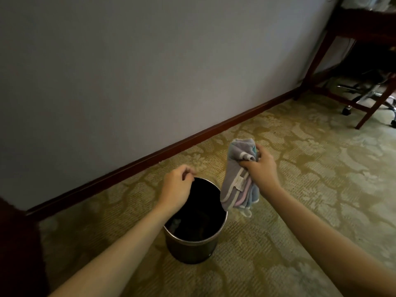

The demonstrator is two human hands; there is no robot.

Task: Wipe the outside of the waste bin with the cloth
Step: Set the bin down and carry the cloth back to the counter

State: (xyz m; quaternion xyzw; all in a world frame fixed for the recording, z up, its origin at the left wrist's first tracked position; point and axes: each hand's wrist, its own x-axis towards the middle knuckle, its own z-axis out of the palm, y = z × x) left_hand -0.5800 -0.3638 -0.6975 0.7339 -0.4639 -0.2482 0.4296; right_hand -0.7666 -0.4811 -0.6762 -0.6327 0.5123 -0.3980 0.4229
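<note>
Bin (194, 246): standing upright on the carpet (300, 189), mouth facing up.
Left hand (176, 187): grip is pinching the far rim.
Right hand (262, 168): grip is squeezing the cloth (237, 179).
Cloth: hanging lengthwise downward, beside the bin's right rim.

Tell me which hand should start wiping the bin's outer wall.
Right. The right hand is clenched on the cloth, which hangs beside the waste bin rim. The left hand holds no cloth; it is at the far rim, better placed to steady the bin.
</note>
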